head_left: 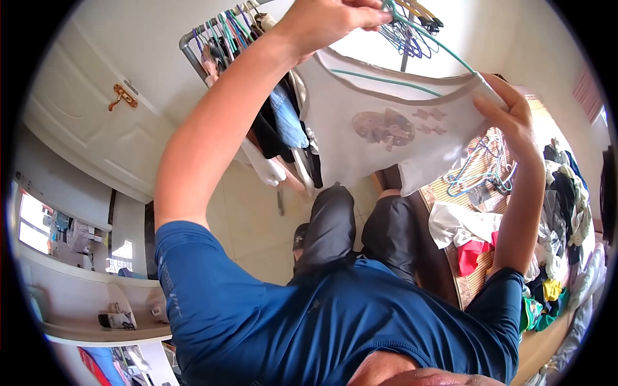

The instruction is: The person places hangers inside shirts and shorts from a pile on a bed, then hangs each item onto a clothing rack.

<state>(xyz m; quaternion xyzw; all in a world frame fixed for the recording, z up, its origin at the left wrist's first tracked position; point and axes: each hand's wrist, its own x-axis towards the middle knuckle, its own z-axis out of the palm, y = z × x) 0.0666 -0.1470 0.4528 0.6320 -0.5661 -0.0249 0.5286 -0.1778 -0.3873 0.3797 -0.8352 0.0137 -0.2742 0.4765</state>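
A white shirt (341, 138) with a pale printed picture hangs in front of me on a teal hanger (450, 53). My left hand (325, 24) is at the top, its fingers pinched round the hanger near its hook. On the right, my right hand (508, 112) grips the shirt's shoulder beside the end of the hanger, thumb on the front of the cloth. Part of the hanger's lower bar shows inside the neck opening.
Clothes on hangers fill a rack (192, 48) at the upper left. Loose hangers (492, 170) and a white and red garment (460, 225) lie on a woven mat at the right, beside a clothes pile (563, 199). A white door (84, 109) stands left.
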